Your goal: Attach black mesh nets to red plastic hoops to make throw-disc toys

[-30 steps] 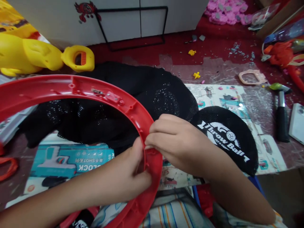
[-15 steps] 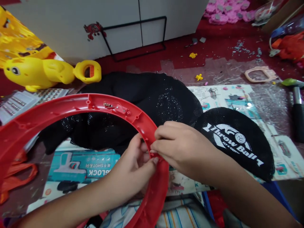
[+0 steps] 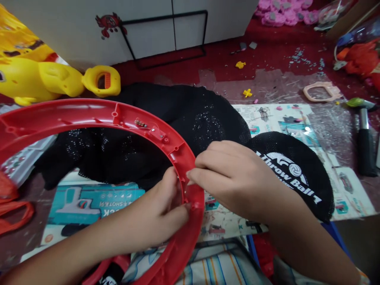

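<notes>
A large red plastic ring (image 3: 89,113) lies tilted across my lap and the floor, its ribbed inner side facing up. My left hand (image 3: 160,209) grips the ring's right-hand section from inside, thumb up against the rim. My right hand (image 3: 234,178) is closed in a pinch at the ring's outer edge, fingertips touching the red plastic; what they pinch is too small to see. Black mesh netting (image 3: 190,114) spreads behind the ring, and a black mesh disc printed "Throw Ball" (image 3: 299,178) lies just right of my right hand.
A yellow toy (image 3: 53,79) sits at the back left by a white cabinet (image 3: 166,19). A hammer (image 3: 365,138) and a pink plastic frame (image 3: 322,91) lie at the right. Printed cardboard (image 3: 95,202) and clear tape cover the red floor; small scraps are scattered about.
The view shifted down and then back up. My left thumb moved up along the ring's inner edge; both hands stay at the same spot on the ring.
</notes>
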### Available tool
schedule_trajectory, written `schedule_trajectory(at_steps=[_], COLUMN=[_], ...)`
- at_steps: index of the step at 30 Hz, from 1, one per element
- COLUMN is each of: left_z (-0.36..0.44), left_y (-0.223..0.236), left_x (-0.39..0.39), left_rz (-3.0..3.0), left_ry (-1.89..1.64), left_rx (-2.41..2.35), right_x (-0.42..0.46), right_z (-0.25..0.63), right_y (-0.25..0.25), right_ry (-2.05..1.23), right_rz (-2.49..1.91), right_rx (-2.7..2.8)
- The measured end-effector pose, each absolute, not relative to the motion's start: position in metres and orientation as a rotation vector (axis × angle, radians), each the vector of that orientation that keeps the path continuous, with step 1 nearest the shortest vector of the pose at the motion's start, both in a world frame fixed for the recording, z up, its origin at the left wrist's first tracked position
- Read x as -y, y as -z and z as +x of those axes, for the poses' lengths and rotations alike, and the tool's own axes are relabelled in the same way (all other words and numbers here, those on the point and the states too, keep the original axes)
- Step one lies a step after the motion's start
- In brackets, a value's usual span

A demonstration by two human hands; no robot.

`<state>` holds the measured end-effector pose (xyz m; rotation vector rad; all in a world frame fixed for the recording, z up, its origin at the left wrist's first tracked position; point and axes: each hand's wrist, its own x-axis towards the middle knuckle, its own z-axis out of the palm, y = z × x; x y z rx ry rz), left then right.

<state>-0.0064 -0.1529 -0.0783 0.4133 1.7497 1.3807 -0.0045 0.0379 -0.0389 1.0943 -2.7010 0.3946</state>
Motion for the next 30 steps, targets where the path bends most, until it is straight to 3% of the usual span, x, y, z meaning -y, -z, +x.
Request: schedule_trajectory(at_steps=[11, 16, 22, 30], left_z=[0.003, 0.004, 0.009, -0.009], left_y=[0.072, 0.071, 0.079, 0.079], left_x=[0.157, 0.151, 0.135, 0.152], left_rz=[0.33, 0.237, 0.022, 0.354], left_ry=[-1.284, -1.61, -1.84, -1.326], left_rx=[-1.6, -1.26, -1.495, -1.876], right_x=[-0.045, -0.046, -0.042, -0.044], right_z=[-0.014, -0.014, -0.009, -0.006], right_y=[0.047, 0.045, 0.046, 0.041], right_ry=[-0.617, -0.62, -0.511, -0.434], right_rz=[1.226, 1.188, 1.059, 1.105], right_rx=[2.733, 2.737, 2.708, 2.709])
